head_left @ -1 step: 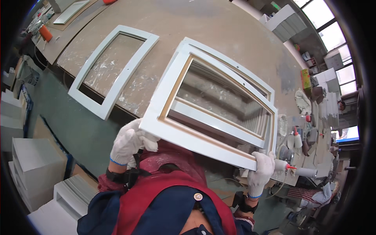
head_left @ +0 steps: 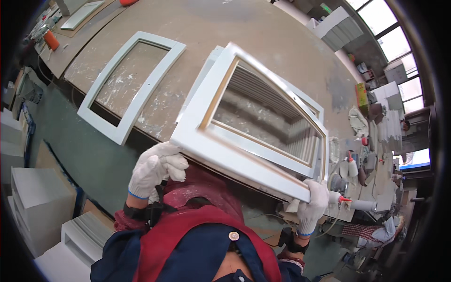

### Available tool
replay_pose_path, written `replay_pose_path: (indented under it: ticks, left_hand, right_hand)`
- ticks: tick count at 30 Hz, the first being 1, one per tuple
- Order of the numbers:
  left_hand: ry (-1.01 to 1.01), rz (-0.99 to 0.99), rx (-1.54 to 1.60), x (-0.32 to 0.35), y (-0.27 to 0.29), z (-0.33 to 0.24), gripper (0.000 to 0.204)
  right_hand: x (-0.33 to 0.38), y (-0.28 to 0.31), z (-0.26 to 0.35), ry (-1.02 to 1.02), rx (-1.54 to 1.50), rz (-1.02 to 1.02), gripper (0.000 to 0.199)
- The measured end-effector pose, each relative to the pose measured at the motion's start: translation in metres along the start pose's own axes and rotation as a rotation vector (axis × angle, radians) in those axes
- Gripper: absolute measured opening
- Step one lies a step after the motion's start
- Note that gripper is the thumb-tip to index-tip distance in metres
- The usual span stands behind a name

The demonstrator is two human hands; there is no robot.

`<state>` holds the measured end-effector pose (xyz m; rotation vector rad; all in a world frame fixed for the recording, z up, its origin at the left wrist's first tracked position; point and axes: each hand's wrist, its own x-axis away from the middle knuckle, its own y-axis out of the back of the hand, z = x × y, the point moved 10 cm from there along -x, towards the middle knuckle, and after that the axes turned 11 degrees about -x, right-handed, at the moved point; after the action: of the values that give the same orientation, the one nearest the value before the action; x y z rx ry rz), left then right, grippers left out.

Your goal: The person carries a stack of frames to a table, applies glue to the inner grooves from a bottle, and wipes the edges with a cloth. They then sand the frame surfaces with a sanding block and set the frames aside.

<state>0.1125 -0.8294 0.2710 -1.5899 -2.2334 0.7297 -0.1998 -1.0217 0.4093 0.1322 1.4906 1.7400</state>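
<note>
Hiding fingertips: white louvred frame (head_left: 244,160)

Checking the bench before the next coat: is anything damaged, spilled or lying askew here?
No damage shows. The workbench is blotched with pale dried splashes around the empty white frame, which overhangs its near edge. Both gloved hands, left hand and right hand, hold the louvred white frame tilted.

Beyond the hands I see a long, paint-spattered brown workbench (head_left: 263,33) over a grey-green floor (head_left: 80,150); bright windows (head_left: 399,42) glow far right, white boxes (head_left: 37,202) stacked left.
</note>
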Motion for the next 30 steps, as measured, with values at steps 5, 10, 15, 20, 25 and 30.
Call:
replay_pose_path:
  ticks: [5, 10, 15, 20, 25, 30]
  left_hand:
    - [0.119, -0.031, -0.160, 0.005, -0.012, -0.001, 0.064]
    - [0.244, 0.076, -0.178, 0.010, -0.029, 0.020, 0.060]
    - [0.434, 0.261, -0.197, 0.005, -0.067, 0.035, 0.056]
    - [0.564, 0.392, -0.311, -0.006, -0.100, 0.056, 0.060]
    - [0.550, 0.325, -0.360, -0.007, -0.106, 0.064, 0.059]
    - [0.427, 0.126, -0.184, -0.002, -0.083, 0.073, 0.056]
  right_hand:
    - [0.012, 0.036, -0.088, -0.454, -1.008, -0.463, 0.022]
    - [0.013, 0.055, -0.072, -0.321, -1.369, -0.636, 0.031]
    - [0.038, 0.002, -0.050, -0.314, -2.000, -0.568, 0.025]
    - [0.066, -0.096, -0.005, -0.636, -2.374, -0.378, 0.027]
    - [0.063, -0.151, 0.038, -0.713, -2.641, -0.112, 0.025]
    - [0.053, -0.165, 0.053, -0.775, -2.473, 0.093, 0.038]
